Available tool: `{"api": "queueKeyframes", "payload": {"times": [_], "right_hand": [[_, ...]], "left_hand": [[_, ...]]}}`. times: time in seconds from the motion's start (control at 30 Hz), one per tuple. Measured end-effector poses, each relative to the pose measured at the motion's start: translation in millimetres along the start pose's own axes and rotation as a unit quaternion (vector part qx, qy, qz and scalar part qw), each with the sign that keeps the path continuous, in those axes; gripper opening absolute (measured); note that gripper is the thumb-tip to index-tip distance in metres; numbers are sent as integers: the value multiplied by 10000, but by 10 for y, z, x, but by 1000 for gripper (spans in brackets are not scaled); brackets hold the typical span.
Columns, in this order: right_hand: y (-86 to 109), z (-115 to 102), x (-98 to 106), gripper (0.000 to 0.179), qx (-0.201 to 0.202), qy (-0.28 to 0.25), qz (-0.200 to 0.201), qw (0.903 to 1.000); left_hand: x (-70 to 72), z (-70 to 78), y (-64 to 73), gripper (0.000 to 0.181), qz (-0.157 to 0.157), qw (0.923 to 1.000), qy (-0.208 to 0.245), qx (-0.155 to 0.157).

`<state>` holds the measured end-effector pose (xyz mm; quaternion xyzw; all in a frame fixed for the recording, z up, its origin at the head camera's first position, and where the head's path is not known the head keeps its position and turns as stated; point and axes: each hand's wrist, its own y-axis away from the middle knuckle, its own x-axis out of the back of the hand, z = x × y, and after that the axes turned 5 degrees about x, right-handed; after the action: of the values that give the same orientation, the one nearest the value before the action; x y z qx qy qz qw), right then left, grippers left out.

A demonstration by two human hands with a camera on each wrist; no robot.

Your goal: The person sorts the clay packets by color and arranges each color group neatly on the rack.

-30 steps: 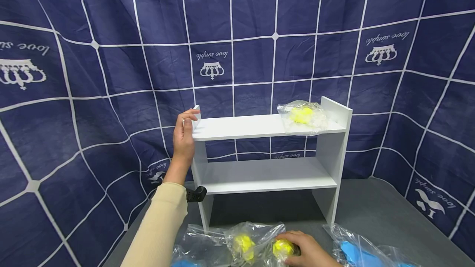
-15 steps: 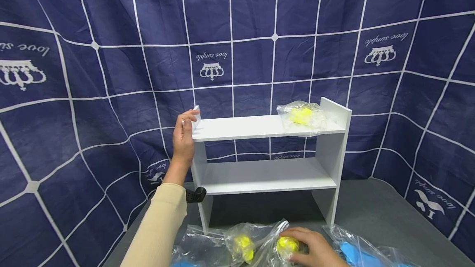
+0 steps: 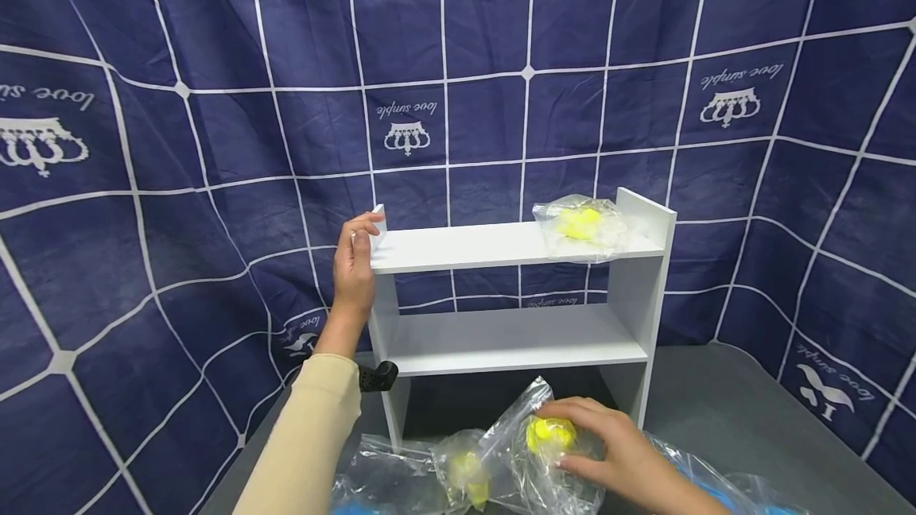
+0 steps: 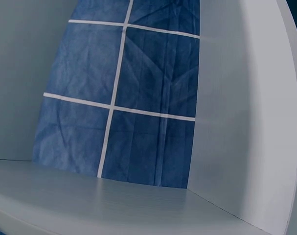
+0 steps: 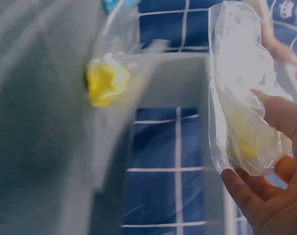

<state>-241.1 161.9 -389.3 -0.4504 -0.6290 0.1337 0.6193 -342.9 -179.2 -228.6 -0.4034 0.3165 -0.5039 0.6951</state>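
My left hand [image 3: 354, 265] grips the upper left side panel [image 3: 380, 230] of a small white shelf unit [image 3: 458, 246]. In the left wrist view, only the unit's boards [image 4: 226, 107] appear, with that hand out of frame. Low in front of the unit, my right hand [image 3: 608, 447] holds a clear plastic bag [image 3: 551, 437] with a yellow lump inside. Thumb and fingers pinch this bag from both sides in the right wrist view. Left of it lies another clear bag with a yellow lump [image 3: 468, 474]. A similar bagged yellow lump [image 3: 581, 223] rests at the top board's right end.
Clear bags with blue contents lie at the front edge, one at left [image 3: 358, 509] and others at right [image 3: 716, 491]. The unit's middle board [image 3: 515, 340] spans between its side panels. A blue curtain with white lines [image 3: 494, 125] hangs behind the grey surface [image 3: 723, 396].
My right hand has lifted the bag with the yellow lump up and slightly right, off the other bags. The left hand stays on the side panel.
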Motion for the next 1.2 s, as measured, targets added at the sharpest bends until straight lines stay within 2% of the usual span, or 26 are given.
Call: {"api": "queueKeyframes", "payload": {"times": [0.1,0.33,0.6,0.77,0.97,1.2], "right_hand": [[-168,-95,130,54,165,21,18,9999],[-556,-309,508,54,-163,539,-141,9983],[-1177,-446,931,60,338,539,503,9967],[-1574,-406,1063,56,547,765,977,9908],[-1932,-234,1101,50,163,970,1208,9878],[-2224,-13,1084,49,-376,1252,1054,9858]], "left_hand": [[-1,2,-5,23,-11,10000,32,25],[-33,15,-4,22,-2,10000,73,35],[-28,16,-20,23,1,10000,78,-28],[8,18,-34,23,25,9999,45,-97],[15,32,-21,22,-47,10000,42,36],[1,36,9,23,-29,9998,32,172]]}}
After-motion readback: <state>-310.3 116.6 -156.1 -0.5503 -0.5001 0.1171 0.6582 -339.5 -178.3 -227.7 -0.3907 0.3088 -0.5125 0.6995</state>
